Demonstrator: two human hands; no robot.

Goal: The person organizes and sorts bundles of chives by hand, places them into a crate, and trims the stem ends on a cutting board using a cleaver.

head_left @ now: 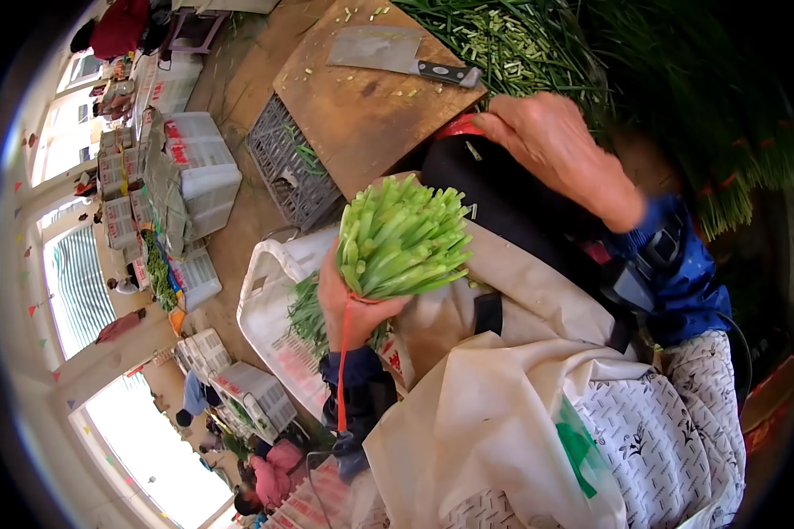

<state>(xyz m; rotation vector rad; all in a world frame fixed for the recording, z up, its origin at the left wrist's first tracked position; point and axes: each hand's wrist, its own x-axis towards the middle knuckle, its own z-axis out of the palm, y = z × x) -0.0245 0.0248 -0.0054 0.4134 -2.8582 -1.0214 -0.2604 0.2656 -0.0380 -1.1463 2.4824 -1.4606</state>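
Note:
A thick bundle of green stalks (406,238), its cut ends facing up, is held in my left hand (353,304) in front of the apron. Red tape (344,361) hangs down from the bundle beside my left wrist. My right hand (543,141) is at the right edge of the wooden board, its fingers bent together by a red item (460,126); what lies between the fingertips is hidden. A cleaver (388,55) with a black handle lies on the cutting board (375,106), a little above and left of my right hand.
A white basket (254,309) with greens stands beyond my left hand. A grey plastic crate (284,167) sits by the board. Cut stalks (503,53) and more bundles (723,189) lie at the upper right. Wrapped boxes (205,167) and several people are farther off.

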